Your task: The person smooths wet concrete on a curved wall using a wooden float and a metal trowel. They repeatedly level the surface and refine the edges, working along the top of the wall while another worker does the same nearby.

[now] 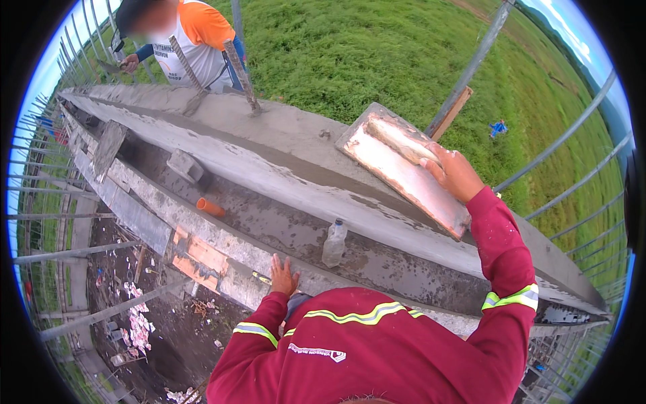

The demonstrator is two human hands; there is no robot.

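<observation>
You're working at an outdoor constr. site, up high: a raw conc. channel (pixel 282 230) is running past you, wet-looking cement (pixel 299 131) is coating its outer edge, metal poles (pixel 472 64) are standing around, scattered litter (pixel 138 320) is lying below & grass (pixel 350 60) is spreading beyond.

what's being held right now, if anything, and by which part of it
The right grip holds a flat float by its handle; the left grip holds nothing.
</observation>
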